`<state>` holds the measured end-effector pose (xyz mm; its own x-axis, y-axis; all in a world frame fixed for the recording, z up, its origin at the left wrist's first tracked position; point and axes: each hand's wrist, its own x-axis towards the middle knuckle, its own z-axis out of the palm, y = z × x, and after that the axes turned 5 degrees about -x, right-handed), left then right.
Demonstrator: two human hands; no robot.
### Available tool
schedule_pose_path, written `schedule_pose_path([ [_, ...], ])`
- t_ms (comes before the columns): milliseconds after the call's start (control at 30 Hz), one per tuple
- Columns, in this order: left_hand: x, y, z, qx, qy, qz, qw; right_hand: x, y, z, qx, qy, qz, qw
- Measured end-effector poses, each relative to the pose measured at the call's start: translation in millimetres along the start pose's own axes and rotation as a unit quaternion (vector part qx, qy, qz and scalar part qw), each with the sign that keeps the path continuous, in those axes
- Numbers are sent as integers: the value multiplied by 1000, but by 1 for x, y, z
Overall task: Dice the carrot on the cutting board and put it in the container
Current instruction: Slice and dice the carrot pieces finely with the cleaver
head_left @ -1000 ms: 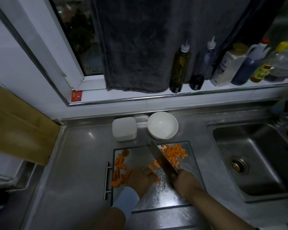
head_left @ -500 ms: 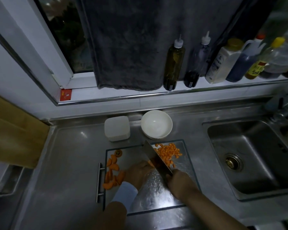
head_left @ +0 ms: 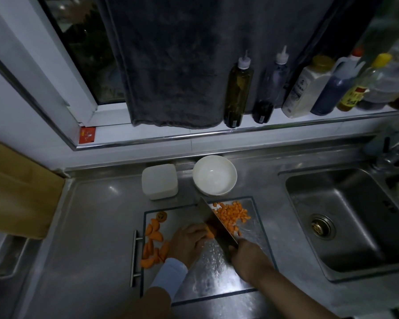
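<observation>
1. Carrot chunk (head_left: 211,231), orange and blunt-ended, lies in the middle of the cutting board (head_left: 217,277). The board is a clear glass rectangle with a wet, pebbled surface and a metal bar handle on its left edge.
2. Left hand (head_left: 189,241): its grip is curled down over the chunk, pinning it to the board. A pale cuff covers the wrist.
3. Right hand (head_left: 247,259): its grip is wrapped round the handle of the knife (head_left: 217,223). The broad, flat, dull-steel blade stands edge-down against the chunk's right face.
4. Diced carrot (head_left: 232,215), in small rough cubes, is heaped on the far right of the board, just right of the blade.
5. Carrot slices (head_left: 154,242), half-moon shaped, lie scattered along the board's left side. A round stem end (head_left: 161,216) sits at the far left corner.
6. Square white container (head_left: 159,181), with rounded corners and a flat matte top, sits on the brushed-steel tabletop (head_left: 90,226) just beyond the board. A glossy round white bowl (head_left: 214,174) stands beside it on the right.
7. Steel sink (head_left: 355,217) lies to the right. A dark plush towel (head_left: 171,61) hangs at the far window, with plastic bottles (head_left: 238,88) lined up on the sill.
</observation>
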<state>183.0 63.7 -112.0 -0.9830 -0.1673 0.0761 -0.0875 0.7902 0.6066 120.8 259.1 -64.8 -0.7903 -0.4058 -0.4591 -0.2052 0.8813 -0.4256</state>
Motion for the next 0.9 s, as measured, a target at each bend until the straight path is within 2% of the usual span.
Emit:
schedule_pose_path([
  [100,-9,0,-6,-22,21,-50,998,1,-1,-1,-4,2,-2,1000],
  [267,-19,-6,-10,38,-67,-48,996,0,-3,-2,-6,-6,3,1000],
  [367,-15,-3,-11,43,-91,-67,993,-1,-5,-2,-28,-3,1,1000],
  [567,0,7,-14,-6,-75,-139,987,-3,-10,-4,-40,1,11,999],
  [700,-4,8,-9,-33,-38,-165,985,-3,-10,-4,-41,-7,18,999],
  [833,-2,13,-9,-88,8,-142,986,-2,-10,-5,-35,-14,26,999],
  [900,3,19,-8,-92,-2,-128,987,-2,-11,-5,-32,-16,27,999],
])
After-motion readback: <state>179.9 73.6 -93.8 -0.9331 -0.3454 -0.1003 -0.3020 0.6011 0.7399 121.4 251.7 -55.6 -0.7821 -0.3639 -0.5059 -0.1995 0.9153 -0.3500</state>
